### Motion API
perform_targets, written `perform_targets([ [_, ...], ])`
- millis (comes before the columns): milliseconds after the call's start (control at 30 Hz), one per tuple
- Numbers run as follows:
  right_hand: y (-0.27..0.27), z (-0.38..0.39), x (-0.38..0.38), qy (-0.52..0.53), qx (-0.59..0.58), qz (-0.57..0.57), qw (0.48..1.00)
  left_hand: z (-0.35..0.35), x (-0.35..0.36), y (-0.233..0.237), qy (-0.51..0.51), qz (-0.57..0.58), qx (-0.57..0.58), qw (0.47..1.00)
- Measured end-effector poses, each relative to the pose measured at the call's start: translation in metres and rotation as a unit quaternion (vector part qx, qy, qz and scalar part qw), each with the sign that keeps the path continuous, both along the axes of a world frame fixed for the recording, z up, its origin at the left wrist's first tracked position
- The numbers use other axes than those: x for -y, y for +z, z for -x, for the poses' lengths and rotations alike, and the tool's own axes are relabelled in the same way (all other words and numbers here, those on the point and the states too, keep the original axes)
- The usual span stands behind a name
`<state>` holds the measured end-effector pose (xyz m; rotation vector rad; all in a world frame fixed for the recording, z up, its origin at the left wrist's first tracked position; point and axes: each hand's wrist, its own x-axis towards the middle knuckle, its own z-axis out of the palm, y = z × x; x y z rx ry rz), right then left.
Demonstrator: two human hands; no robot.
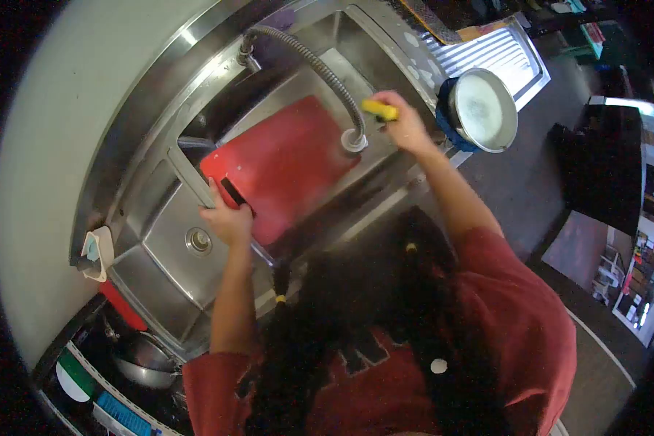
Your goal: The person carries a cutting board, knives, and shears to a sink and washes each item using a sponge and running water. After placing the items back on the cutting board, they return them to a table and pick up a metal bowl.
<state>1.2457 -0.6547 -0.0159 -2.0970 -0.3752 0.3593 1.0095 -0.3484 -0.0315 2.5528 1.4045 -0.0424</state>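
A red cutting board (283,160) lies tilted over the right basin of a steel sink (171,247). My left hand (227,218) grips its near left edge at the dark handle slot, fingers wrapped around the rim. Off the board's far right side, my right hand (407,127) is closed on a yellow sponge (380,110). A flexible metal faucet hose (316,65) arches over the board, its white spray head (354,140) hanging between the board and my right hand. Whether water is running I cannot make out.
A round metal pot (483,110) with whitish, foamy liquid stands right of the sink, near a ribbed metal drainboard (487,58). The left basin has a drain (198,241). At lower left are a sponge holder (97,253), a metal bowl (145,360) and a blue brush (120,413).
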Motion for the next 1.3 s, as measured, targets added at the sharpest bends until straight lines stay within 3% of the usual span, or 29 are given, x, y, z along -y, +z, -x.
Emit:
perform_targets([
  [33,0.035,-0.004,0.018,0.039,0.081,0.002,0.996,0.002,0.001,0.001,0.0,-0.003,-0.003,1.0],
  [100,0.067,-0.022,0.063,-0.004,0.198,0.074,0.977,0.002,0.003,0.003,-0.002,-0.006,0.005,1.0],
  [133,0.075,-0.03,0.087,-0.046,0.173,0.078,0.981,0.003,0.001,0.004,-0.005,-0.011,0.015,1.0],
  [233,0.066,-0.052,0.147,-0.162,0.113,0.229,0.953,-0.001,0.002,0.01,0.03,-0.005,-0.032,0.999],
  [267,0.056,-0.058,0.162,-0.154,0.061,0.246,0.955,0.001,0.001,0.01,0.022,-0.004,-0.027,0.999],
  [300,0.033,-0.072,0.184,-0.114,0.051,0.342,0.931,0.003,0.001,0.01,0.031,-0.007,-0.03,0.999],
  [400,-0.009,-0.073,0.199,-0.039,0.14,0.352,0.924,0.006,-0.003,0.004,0.003,-0.02,-0.006,1.0],
  [467,-0.04,-0.086,0.215,0.041,0.272,0.339,0.9,0.009,-0.006,0.002,0.005,-0.009,-0.011,1.0],
  [500,-0.029,-0.083,0.207,0.041,0.271,0.338,0.9,0.009,-0.007,0.001,0.006,0.004,-0.011,1.0],
  [567,0.032,-0.069,0.169,-0.059,0.082,0.372,0.923,0.008,-0.006,0.0,0.011,-0.007,-0.007,1.0],
  [600,0.053,-0.066,0.156,-0.097,0.073,0.378,0.918,0.008,-0.006,-0.001,0.016,-0.018,-0.003,1.0],
  [633,0.065,-0.059,0.146,-0.092,0.071,0.378,0.918,0.009,-0.006,-0.002,0.02,-0.018,-0.006,1.0],
  [700,0.076,-0.041,0.133,-0.13,0.257,0.272,0.918,0.01,-0.008,-0.002,0.017,0.0,-0.012,1.0],
  [833,0.057,0.015,0.084,-0.068,0.211,0.068,0.973,0.009,-0.008,-0.004,0.027,0.024,0.006,0.999],
  [867,0.023,0.028,0.074,-0.089,0.201,0.09,0.971,0.01,-0.009,-0.005,0.017,0.001,-0.004,1.0],
  [900,-0.027,0.036,0.072,-0.067,0.146,0.011,0.987,0.011,-0.01,-0.006,0.01,-0.022,-0.014,1.0],
  [933,-0.027,0.055,0.045,-0.044,0.05,0.066,0.996,0.011,-0.012,-0.006,0.013,-0.024,-0.014,1.0],
  [967,-0.079,0.064,0.031,-0.017,0.039,0.145,0.988,0.012,-0.013,-0.007,0.01,-0.02,-0.012,1.0],
  [1033,-0.155,0.077,-0.004,-0.027,-0.209,0.086,0.974,0.011,-0.012,-0.005,0.008,-0.016,-0.016,1.0],
  [1067,-0.234,0.089,-0.029,-0.014,-0.232,-0.078,0.969,0.008,-0.012,0.002,0.02,0.011,-0.013,1.0],
  [1100,-0.309,0.101,-0.053,0.009,-0.269,-0.24,0.933,0.006,-0.011,0.005,0.033,0.037,-0.01,0.999],
  [1133,-0.274,0.098,-0.093,-0.021,-0.237,-0.033,0.971,0.007,-0.01,0.003,0.035,0.034,-0.014,0.999],
  [1167,-0.218,0.09,-0.143,-0.049,-0.193,0.174,0.964,0.008,-0.011,0.001,0.03,0.028,-0.016,0.999],
  [1233,-0.187,0.09,-0.212,-0.213,-0.111,0.115,0.964,0.009,-0.016,-0.007,0.028,0.017,-0.023,0.999],
  [1300,-0.157,0.083,-0.264,-0.121,-0.03,0.062,0.99,0.015,-0.019,-0.016,-0.015,-0.038,0.024,0.999],
])
